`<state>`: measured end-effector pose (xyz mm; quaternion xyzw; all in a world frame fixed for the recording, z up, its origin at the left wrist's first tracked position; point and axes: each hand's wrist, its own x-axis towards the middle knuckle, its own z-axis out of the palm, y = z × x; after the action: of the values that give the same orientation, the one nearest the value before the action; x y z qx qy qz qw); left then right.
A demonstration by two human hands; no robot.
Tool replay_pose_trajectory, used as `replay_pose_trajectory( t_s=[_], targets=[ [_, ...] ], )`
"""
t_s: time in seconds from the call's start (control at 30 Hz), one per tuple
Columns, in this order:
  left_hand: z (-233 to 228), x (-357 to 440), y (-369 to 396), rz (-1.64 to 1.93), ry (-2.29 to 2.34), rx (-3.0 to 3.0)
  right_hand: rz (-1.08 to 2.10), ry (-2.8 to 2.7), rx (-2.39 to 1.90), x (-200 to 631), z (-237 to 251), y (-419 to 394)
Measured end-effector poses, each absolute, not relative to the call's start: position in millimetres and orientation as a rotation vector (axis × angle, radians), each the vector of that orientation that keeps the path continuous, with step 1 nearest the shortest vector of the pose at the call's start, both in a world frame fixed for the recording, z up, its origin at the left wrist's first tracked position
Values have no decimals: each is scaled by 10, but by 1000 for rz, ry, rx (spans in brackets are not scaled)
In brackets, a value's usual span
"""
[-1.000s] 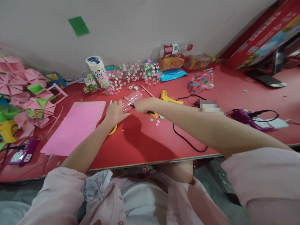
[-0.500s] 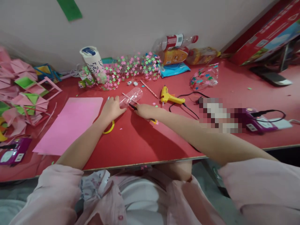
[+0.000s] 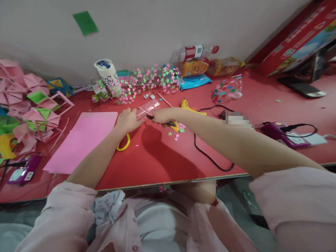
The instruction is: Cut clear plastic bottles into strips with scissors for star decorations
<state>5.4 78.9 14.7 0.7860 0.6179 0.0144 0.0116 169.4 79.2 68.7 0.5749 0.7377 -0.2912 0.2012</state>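
Observation:
My left hand (image 3: pixel 127 120) is closed on the near left end of a clear plastic bottle piece (image 3: pixel 152 105), holding it down on the red table. My right hand (image 3: pixel 163 116) grips what looks like a black-and-yellow utility knife (image 3: pixel 173 124), its dark tip against the bottle's near side; the fingers hide much of it. A thin pinkish stick (image 3: pixel 144 111) shows across the bottle; I cannot tell whether it is inside. Below my left hand lies a yellow ring (image 3: pixel 123 142). Small paper stars (image 3: pixel 177 135) are scattered by my right wrist.
Pink paper sheets (image 3: pixel 84 140) lie at left, beside folded paper shapes (image 3: pixel 39 117). A yellow glue gun (image 3: pixel 185 104) is partly behind my right forearm, its black cord (image 3: pixel 210 161) looping toward the table edge. Star-covered bottles (image 3: pixel 147 78) and a striped straw (image 3: pixel 165 100) lie farther back.
The view has shifted slightly. My right hand and forearm have moved up, now covering part of the glue gun and uncovering more stars. Both hands keep their grip.

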Motion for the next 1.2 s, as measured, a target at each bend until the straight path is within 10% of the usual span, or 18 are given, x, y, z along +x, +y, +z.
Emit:
replay_pose_trajectory(
  t_s=[1.2],
  targets=[
    [44, 112, 842, 77, 1948, 2391, -686, 2209, 1689, 1660, 384, 647]
  ],
)
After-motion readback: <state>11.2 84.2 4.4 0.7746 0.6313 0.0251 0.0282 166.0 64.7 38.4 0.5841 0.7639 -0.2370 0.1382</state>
